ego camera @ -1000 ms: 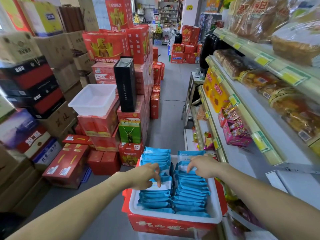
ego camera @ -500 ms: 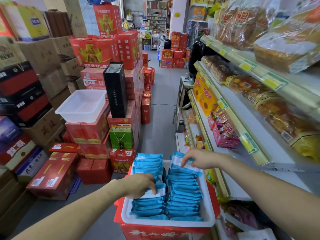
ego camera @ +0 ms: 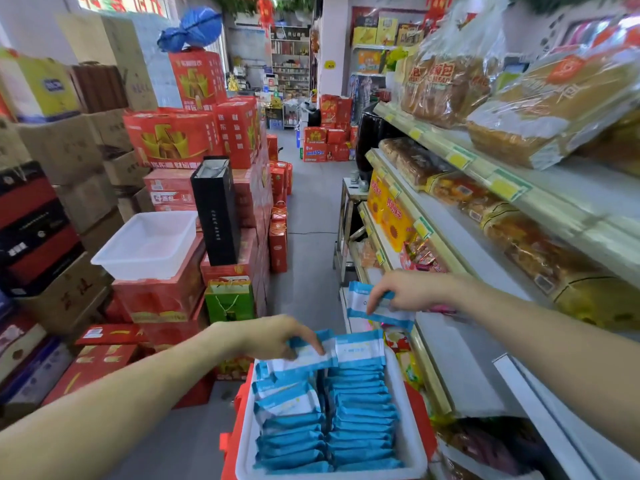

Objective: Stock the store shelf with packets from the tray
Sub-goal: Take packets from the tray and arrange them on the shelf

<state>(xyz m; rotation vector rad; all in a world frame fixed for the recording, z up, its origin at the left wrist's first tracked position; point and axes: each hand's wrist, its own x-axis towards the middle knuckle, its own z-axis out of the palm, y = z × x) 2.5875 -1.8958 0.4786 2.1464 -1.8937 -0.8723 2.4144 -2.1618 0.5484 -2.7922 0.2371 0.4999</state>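
Pinching a flat blue-and-white packet point(ego camera: 377, 311) clear of the tray point(ego camera: 247, 427); right hand point(ego camera: 412, 289).

Shop aisle from head height, looking forward and down. At bottom centre, a white tray point(ego camera: 414, 448) on a red box point(ego camera: 239, 407), packed with two rows of blue-and-white packets point(ego camera: 362, 414) standing on edge. Left hand point(ego camera: 273, 336) at the tray's far left corner, pinching a tilted packet point(ego camera: 306, 358) partly lifted from the left row. Right hand point(ego camera: 412, 291) above the tray's far right corner, gripping a raised packet point(ego camera: 377, 310) clear of the tray, at the front edge of the grey shelf point(ego camera: 460, 358). Higher on the right, bagged bread loaves point(ego camera: 554, 109). On the left, stacked red cartons point(ego camera: 173, 140), a white tub point(ego camera: 149, 244) atop one stack, a tall black bag point(ego camera: 216, 209) just beside it.
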